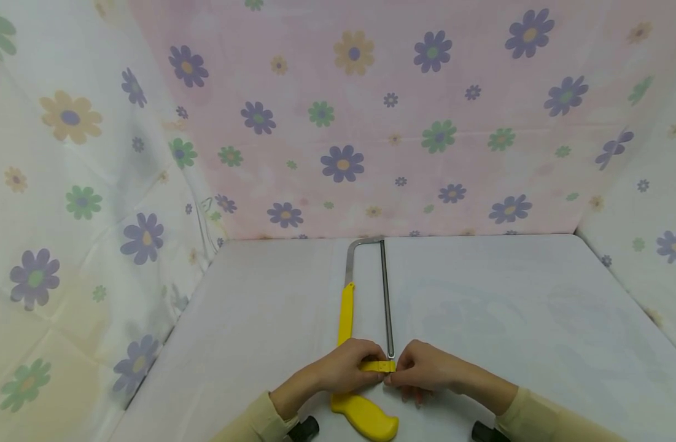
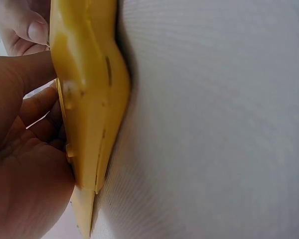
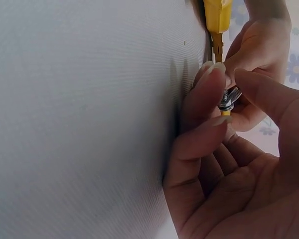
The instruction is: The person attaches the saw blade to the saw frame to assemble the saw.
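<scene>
A hacksaw (image 1: 345, 316) with a yellow handle (image 1: 368, 418) and silver bow lies on the white table, its far end pointing away from me. Its dark blade (image 1: 387, 294) runs along the right side. My left hand (image 1: 351, 366) holds the short yellow crosspiece (image 1: 379, 366) at the blade's near end, beside the handle, which fills much of the left wrist view. From the right, my right hand (image 1: 428, 367) has its thumb and curled fingers around a small metal wing nut (image 3: 232, 98) on the threaded end there. Those fingertips partly hide the nut.
The white table (image 1: 509, 307) reaches back to a pink flowered cloth (image 1: 382, 135). More flowered cloth (image 1: 67, 245) hangs along the left side, and another panel (image 1: 652, 202) on the right. Dark wrist devices (image 1: 304, 428) show under both cuffs.
</scene>
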The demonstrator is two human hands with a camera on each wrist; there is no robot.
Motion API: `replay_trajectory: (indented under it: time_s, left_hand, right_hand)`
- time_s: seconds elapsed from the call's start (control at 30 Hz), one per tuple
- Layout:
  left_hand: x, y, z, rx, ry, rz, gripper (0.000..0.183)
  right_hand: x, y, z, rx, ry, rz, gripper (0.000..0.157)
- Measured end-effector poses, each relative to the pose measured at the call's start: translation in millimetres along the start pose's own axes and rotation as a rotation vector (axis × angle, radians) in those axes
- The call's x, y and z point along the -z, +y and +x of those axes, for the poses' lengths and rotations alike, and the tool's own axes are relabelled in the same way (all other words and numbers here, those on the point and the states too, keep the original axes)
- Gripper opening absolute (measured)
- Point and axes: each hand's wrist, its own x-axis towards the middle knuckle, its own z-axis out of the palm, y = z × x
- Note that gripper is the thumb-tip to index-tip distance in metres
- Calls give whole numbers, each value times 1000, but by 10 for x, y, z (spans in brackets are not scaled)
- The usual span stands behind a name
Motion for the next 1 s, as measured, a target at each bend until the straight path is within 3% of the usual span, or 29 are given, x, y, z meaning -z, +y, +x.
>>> replay_trajectory:
  time_s: [0.33, 0.63, 0.87, 1.0]
  left_hand:
    - [18, 47, -1, 14, -9, 24, 16]
    - [23, 61, -13, 14, -11, 19, 15]
    - [41, 81, -24, 6, -7, 7, 14]
    - [32, 73, -21, -3, -4, 3, 15]
  right_hand:
    - [20, -17, -55, -48, 7, -7, 29]
    - [73, 40, -64, 36, -26, 23, 15]
    - [54, 49, -14, 52, -46, 5, 16]
    - [34, 33, 15, 31, -32, -9, 25]
